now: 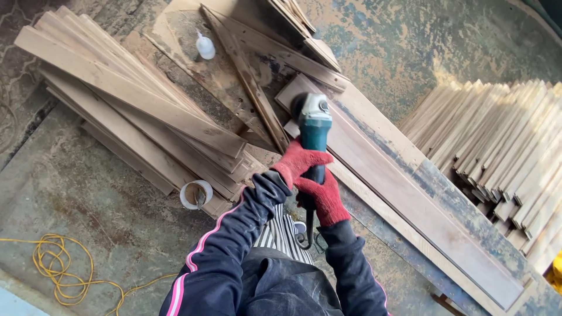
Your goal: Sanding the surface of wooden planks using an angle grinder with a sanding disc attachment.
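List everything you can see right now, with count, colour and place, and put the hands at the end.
angle grinder: one, teal and grey, on the near end of the long board, centre
long board: one, brown, running from centre to lower right
plank pile: many, weathered brown, upper left
light slat stack: many, pale wood, right edge
squeeze bottle: one, white, top centre among the planks
tape roll: one, white, at the foot of the plank pile
cable: one, yellow, coiled lower left
floor: grey stained concrete
left hand: red glove, gripping the grinder body
right hand: red glove, gripping the grinder behind the left
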